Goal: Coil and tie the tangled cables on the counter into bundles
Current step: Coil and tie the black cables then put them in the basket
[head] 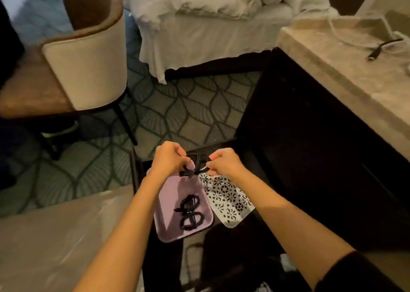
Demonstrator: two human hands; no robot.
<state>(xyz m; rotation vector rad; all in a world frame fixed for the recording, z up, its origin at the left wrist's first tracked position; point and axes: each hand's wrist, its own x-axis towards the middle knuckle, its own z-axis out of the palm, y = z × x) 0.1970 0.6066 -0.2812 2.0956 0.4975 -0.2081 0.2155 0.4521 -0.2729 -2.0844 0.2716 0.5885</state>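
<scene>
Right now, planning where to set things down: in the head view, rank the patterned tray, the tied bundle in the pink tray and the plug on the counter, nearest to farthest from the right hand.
1. Patterned tray, just below the right hand.
2. Tied bundle, lower left, in the pink tray.
3. Plug, far upper right on the counter.

One view only. The head camera sits above the scene and faces forward and steeply down. Both forearms (137,225) enter from the bottom edge. The left hand (169,158), right hand (224,163) and the cable (197,158) between them lie close, just below frame centre. The wide angle also takes in floor (177,105), chair (88,69), bed (210,31) and, at right, the tabletop (355,80).
</scene>
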